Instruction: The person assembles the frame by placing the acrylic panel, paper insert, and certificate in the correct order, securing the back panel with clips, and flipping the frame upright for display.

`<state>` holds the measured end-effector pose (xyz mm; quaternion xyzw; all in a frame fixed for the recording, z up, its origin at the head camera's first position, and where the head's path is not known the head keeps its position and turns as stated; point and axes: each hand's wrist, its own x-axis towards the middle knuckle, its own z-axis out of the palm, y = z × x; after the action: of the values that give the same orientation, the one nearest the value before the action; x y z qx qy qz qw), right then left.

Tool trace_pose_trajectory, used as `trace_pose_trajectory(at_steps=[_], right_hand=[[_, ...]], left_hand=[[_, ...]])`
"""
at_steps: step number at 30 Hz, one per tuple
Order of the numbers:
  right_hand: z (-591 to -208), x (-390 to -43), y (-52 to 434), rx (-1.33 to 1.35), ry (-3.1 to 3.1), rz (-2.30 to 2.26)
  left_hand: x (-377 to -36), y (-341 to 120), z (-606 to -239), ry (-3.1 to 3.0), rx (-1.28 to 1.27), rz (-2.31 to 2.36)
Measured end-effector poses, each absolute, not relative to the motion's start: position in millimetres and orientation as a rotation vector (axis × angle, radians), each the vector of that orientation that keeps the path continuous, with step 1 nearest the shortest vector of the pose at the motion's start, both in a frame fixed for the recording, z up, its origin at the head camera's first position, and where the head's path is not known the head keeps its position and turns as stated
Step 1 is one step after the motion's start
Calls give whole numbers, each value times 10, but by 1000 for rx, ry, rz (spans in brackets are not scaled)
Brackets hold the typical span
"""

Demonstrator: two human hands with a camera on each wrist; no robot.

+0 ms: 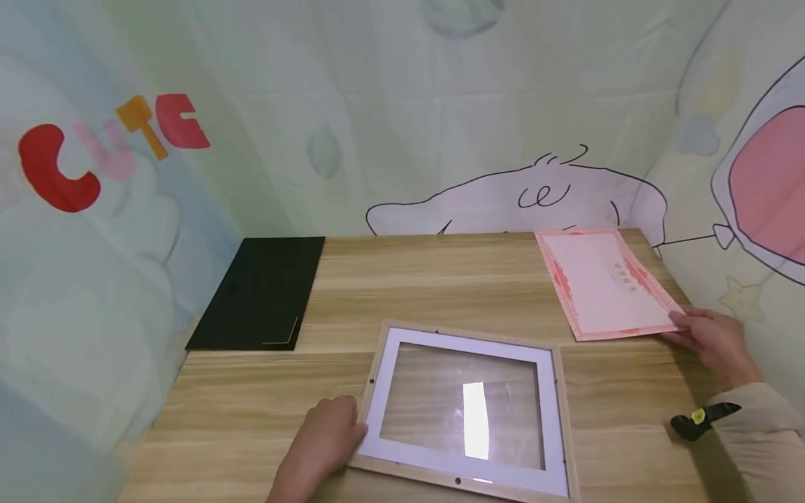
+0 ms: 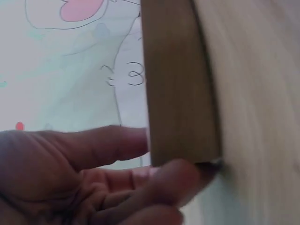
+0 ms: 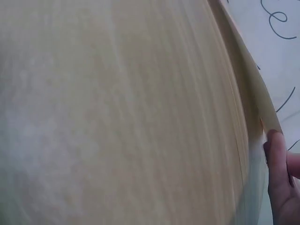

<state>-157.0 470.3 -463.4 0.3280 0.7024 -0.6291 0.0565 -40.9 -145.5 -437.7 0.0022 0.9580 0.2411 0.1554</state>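
Note:
A light wooden picture frame (image 1: 564, 412) with a white mat (image 1: 550, 405) and a clear pane lies at the front middle of the table. My left hand (image 1: 323, 433) grips its near left corner. In the left wrist view, the thumb is on one face of the wooden side (image 2: 180, 84) and the fingers curl under its end. A pink-bordered certificate sheet (image 1: 591, 286) is at the back right, its near right corner pinched by my right hand (image 1: 717, 342). Seen from the right wrist, the raised paper edge (image 3: 260, 98) runs up from my fingertips (image 3: 276, 140).
A black rectangular board (image 1: 260, 293) lies at the back left of the wood-grain table (image 1: 415, 279). A patterned curtain (image 1: 352, 105) hangs behind and on both sides. A black strap (image 1: 704, 419) with a yellow mark is at my right sleeve (image 1: 755, 426).

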Motion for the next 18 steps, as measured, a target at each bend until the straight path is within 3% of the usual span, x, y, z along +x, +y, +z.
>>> trace_pose_trajectory(at_steps=[9, 18], right_hand=[[-4639, -1535, 4665, 1212, 2109, -1989], [-4656, -1497, 4641, 1218, 2024, -2112]], left_hand=[[-800, -1417, -4440, 2909, -53, 696], [-1168, -1464, -4508, 2952, -67, 758]])
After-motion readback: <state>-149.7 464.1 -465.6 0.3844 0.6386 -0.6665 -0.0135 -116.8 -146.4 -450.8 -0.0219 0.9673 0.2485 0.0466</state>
